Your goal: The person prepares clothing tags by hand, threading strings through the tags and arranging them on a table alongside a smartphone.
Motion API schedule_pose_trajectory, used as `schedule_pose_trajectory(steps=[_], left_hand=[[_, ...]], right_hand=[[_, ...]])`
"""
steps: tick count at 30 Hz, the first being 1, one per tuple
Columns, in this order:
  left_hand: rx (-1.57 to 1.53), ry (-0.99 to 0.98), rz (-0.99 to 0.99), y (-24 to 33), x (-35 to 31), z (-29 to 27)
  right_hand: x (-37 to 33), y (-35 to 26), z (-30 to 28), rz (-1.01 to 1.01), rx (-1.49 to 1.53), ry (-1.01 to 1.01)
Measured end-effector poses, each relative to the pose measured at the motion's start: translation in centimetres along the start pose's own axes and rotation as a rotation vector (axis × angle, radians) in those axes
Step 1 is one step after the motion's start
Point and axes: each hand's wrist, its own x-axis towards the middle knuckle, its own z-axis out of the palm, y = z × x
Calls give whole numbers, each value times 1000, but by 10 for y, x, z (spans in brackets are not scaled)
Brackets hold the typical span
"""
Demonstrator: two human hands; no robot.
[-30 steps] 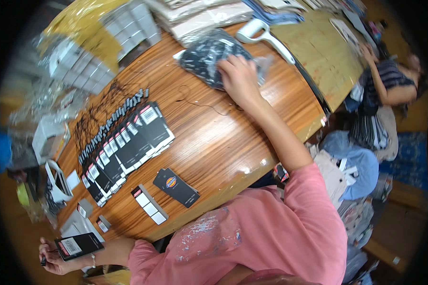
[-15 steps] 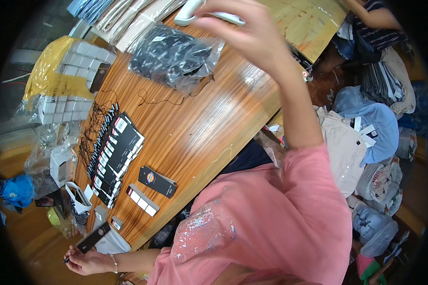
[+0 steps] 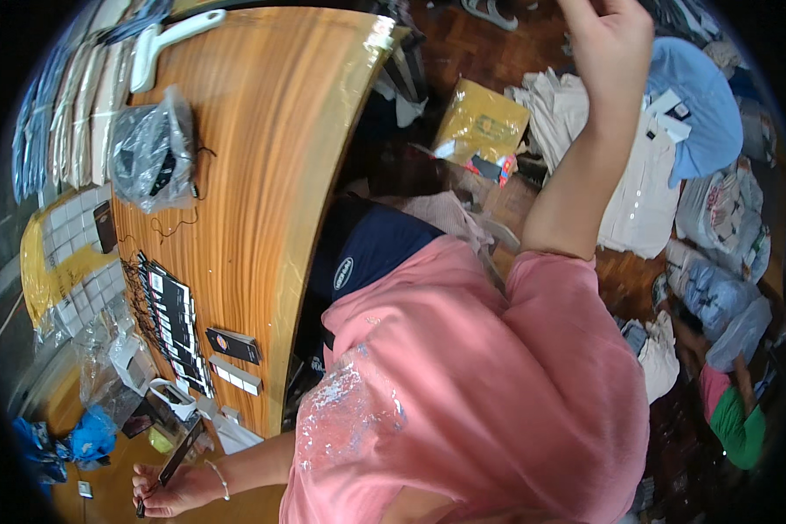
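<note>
Her left hand (image 3: 168,493) is closed around a flat black rectangular card (image 3: 173,463), held low, off the near end of the long wooden table (image 3: 262,175). The right hand (image 3: 607,39) is raised high, well apart; I cannot tell its grip.

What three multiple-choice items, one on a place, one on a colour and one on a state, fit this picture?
1. Where is the plastic bag?
A. on the wooden table
B. on the floor
C. in the right hand

2. What colour is the person's shirt?
A. green
B. pink
C. white

3. What does the left hand do?
A. lies flat on the table
B. is raised high
C. holds a flat black card

Key: 1 A, the bag lies on the tabletop; 2 B, the shirt is pink; 3 C, the fingers grip the card below the table's edge, while the right hand is raised.
</note>
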Motion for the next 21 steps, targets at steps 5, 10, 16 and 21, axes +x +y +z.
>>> schedule_pose_trajectory(steps=[5,10,16,21], left_hand=[[7,-247,-85,14,-28,73],[-559,-290,-556,14,-58,111],[-690,-477,-746,18,-95,146],[-629,-454,-756,16,-95,156]], right_hand=[[-5,75,-30,41,15,-81],[-41,258,-37,369,-422,-513],[-212,386,13,1104,-186,-1500],[-363,399,-4,513,-512,-1211]])
